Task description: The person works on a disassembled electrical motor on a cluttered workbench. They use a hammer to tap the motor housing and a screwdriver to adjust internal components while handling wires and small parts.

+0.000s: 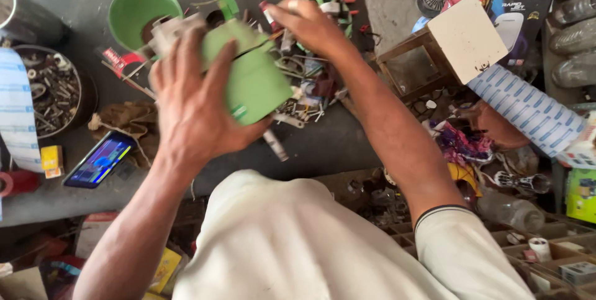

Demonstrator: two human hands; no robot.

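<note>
Left hand (192, 104) wraps around the green housing (251, 76); right hand (310, 27) reaches beyond it, fingers curled.

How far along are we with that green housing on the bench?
Looks done: the green housing is off the mat, with a seam showing across its body, and a green dish-shaped piece lies apart. In hand: left hand grips the housing; right hand reaches into the pile of small parts. Left: those parts are loose, likely unfitted.
</note>
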